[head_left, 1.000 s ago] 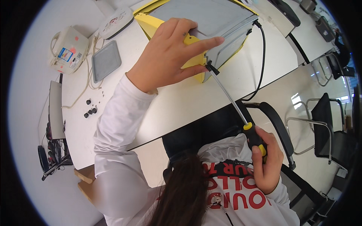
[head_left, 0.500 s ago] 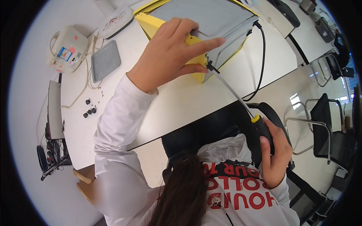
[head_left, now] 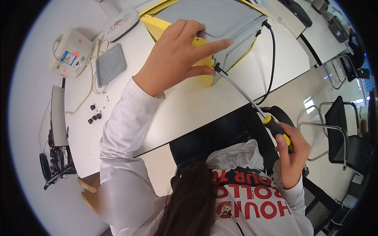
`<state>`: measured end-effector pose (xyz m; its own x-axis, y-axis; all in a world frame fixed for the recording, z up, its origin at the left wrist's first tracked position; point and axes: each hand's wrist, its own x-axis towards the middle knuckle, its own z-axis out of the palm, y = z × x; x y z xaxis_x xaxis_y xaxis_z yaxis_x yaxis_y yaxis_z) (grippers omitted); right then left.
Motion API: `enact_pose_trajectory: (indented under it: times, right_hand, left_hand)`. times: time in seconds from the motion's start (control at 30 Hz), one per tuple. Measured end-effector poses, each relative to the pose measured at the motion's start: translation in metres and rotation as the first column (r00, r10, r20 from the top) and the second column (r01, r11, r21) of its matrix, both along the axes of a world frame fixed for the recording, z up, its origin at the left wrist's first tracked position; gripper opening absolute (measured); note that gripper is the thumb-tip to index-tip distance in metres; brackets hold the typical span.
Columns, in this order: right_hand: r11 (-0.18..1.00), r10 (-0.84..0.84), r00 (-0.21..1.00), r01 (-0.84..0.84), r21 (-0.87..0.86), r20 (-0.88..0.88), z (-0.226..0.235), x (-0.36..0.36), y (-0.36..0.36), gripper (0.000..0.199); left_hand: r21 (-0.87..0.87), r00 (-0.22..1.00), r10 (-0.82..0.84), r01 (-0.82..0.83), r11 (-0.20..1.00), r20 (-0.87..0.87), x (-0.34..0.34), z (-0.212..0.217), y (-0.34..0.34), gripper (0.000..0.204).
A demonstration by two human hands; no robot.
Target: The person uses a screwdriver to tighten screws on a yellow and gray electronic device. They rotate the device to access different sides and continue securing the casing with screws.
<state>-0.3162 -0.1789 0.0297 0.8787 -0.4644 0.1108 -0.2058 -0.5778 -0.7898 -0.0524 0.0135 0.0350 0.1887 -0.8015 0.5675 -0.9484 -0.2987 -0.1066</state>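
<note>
Left hand lies spread on the corner of a grey and yellow case that sits at the far side of the white table; index finger stretched along the grey edge, thumb below it, pressing rather than gripping. Right hand is closed around the black-yellow handle of a long screwdriver. Its shaft runs up-left, tip at the case's near corner, just beside the left thumb; probably in a screw, too small to tell. Black cable runs from the case across the table. Grey tray, white device and small black knobs lie to the left, well apart.
</note>
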Motion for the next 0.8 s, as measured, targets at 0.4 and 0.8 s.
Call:
enact_pose_trajectory:
  times: [0.4, 0.8]
  right_hand:
    - [0.967, 0.097, 0.963, -0.032, -0.252, 0.251, 0.001, 0.004, -0.006, 0.03]
    - [0.985, 0.099, 0.979, -0.071, -0.157, 0.179, -0.001, 0.009, -0.017, 0.041]
  left_hand:
    - [-0.003, 1.0, -0.006, 0.006, 1.0, 0.004, 0.0, 0.002, -0.001, 0.069]
    - [0.011, 1.0, 0.004, -0.004, 1.0, 0.004, -0.001, 0.002, 0.0, 0.07]
